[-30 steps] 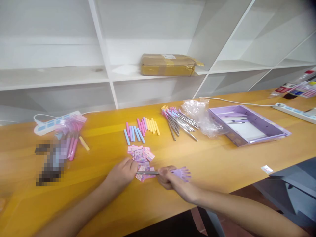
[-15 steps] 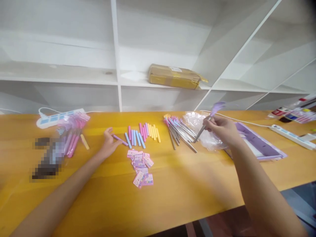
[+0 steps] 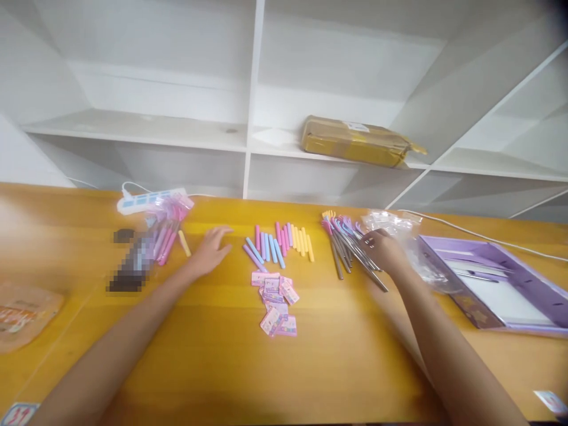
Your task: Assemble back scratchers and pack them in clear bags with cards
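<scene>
Steel rods, overlapping, coloured heads crowded; right hand at pile, pinch impossible to tell; left hand spread, unladen; tugging one could snag neighbours.

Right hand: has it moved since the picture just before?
Yes, the right hand moved left against the purple box: it hid the box's left part, now it is at the metal rods.

red no. on white sticker, btm-left of counter, reads approx. 37 or 39, partly cut off, print on pink cards too sm. to read, orange pack w/ blurred lettering, box label illegible, btm-right sticker unreadable
</scene>
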Available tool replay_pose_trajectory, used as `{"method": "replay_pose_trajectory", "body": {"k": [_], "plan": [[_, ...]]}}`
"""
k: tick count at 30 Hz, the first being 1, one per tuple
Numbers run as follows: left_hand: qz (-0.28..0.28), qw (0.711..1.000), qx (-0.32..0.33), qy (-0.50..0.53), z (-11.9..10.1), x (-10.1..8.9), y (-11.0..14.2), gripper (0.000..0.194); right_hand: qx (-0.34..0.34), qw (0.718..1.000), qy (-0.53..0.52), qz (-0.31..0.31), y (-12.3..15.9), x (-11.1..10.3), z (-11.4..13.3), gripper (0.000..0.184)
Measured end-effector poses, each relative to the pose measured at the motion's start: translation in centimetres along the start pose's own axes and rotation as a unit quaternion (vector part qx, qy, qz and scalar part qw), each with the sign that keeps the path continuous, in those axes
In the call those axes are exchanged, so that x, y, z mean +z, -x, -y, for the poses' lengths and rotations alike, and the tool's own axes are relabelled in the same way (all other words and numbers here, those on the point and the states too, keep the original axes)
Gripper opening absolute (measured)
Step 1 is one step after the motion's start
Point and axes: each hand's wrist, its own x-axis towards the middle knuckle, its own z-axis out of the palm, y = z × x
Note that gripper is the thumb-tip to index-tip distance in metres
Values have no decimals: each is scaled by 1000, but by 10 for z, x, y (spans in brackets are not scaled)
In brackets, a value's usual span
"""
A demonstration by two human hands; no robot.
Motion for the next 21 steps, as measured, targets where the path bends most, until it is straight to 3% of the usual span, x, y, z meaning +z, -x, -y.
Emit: {"method": "replay_pose_trajectory", "body": {"k": [3,5,8,11,16,19,21], "plan": [[-81,993,-43,-80,23,-39,-5,46,-51,998,-31,-19,27,-11,10,19],[-145,952,-109,-245,41,-62,-5,52,-91,993,-66,-19,47,-19,27,22],[-109,917,-142,-357,60,-79,-4,53,-130,986,-108,-8,72,-30,62,26],[-90,912,-164,-364,64,-84,-6,46,-168,976,-137,0,90,-39,96,28],[-69,931,-208,-290,41,-97,-17,63,-232,957,-173,5,113,-49,133,30],[-29,957,-198,-211,5,-95,-15,57,-252,943,-216,25,125,-49,150,27],[25,982,-142,-119,-28,-78,-4,52,-223,936,-267,53,131,-42,161,18]]}}
